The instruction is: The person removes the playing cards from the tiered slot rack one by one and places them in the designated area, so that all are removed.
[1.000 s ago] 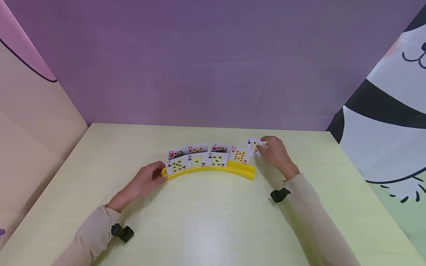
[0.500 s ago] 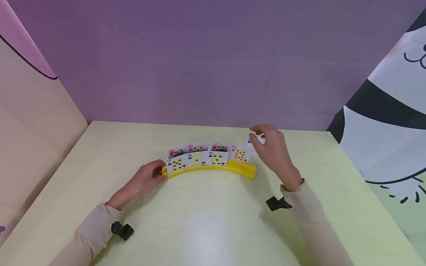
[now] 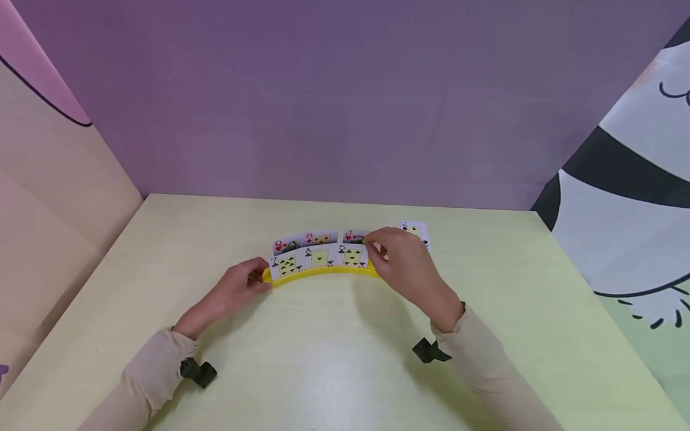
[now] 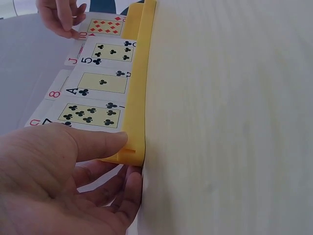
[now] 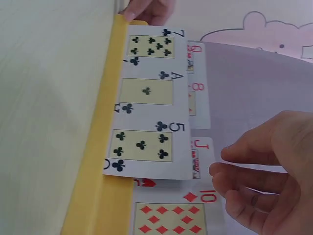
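A purple wall (image 3: 323, 108) is standing behind the pale tabletop (image 3: 323, 359), where a curved yellow card holder (image 3: 318, 272) is resting. The seven of clubs (image 3: 287, 265), ace of clubs (image 3: 320, 257) and five of clubs (image 3: 352, 256) are lining its near row from the left; the queen of hearts (image 3: 286, 245), eight of diamonds (image 3: 319, 238), jack of hearts (image 3: 354, 236) and ten of diamonds (image 5: 171, 218) are showing beyond, with a black two (image 3: 413, 228) at far right, partly hidden. The left hand (image 3: 229, 293) is gripping the holder's left end, fingers curling about it. The right hand (image 3: 412, 269) is hovering by the jack and ten, its fingers leaving a narrow gap and holding nothing visible; contact is remaining unclear. Steadying the holder while pinching a card lightly near its top edge, moving it straight within its slot, would probably be sparing its neighbours.
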Tool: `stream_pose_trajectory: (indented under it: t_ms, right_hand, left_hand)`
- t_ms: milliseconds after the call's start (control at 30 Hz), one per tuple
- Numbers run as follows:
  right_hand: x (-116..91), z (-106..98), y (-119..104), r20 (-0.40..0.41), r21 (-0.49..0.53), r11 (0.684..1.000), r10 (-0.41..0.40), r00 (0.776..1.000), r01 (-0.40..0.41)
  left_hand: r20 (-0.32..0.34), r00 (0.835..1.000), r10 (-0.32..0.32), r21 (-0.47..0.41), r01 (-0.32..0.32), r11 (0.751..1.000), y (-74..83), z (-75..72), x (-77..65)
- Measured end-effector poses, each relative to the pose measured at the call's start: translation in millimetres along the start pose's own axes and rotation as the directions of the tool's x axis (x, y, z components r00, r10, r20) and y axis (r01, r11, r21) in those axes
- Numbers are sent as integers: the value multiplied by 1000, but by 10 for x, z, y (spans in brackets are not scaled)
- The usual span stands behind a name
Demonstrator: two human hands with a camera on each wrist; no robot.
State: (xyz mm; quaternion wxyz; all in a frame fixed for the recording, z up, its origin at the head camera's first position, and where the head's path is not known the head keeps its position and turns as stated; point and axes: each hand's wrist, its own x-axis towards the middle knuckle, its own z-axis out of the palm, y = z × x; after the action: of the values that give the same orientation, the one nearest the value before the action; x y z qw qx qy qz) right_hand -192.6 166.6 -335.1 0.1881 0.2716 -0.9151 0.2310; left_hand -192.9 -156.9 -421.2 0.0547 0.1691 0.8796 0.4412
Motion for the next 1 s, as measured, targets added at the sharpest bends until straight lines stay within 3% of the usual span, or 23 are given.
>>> stream_pose_trajectory:
  t_ms: [267, 567, 1000]
  right_hand:
    - [-15, 159, 21, 66, -138, 988, -63, 996, 71]
    - [-38, 263, 65, 161, -154, 985, -50, 986, 75]
    - [-23, 326, 86, 220, -158, 986, -18, 975, 54]
  left_hand:
    - [-9, 1000, 0, 0, 0, 1000, 30, 2, -5]
    - [0, 1000, -4, -11, 4, 1000, 48, 12, -10]
    - [2, 1000, 6, -7, -6, 1000, 29, 15, 29]
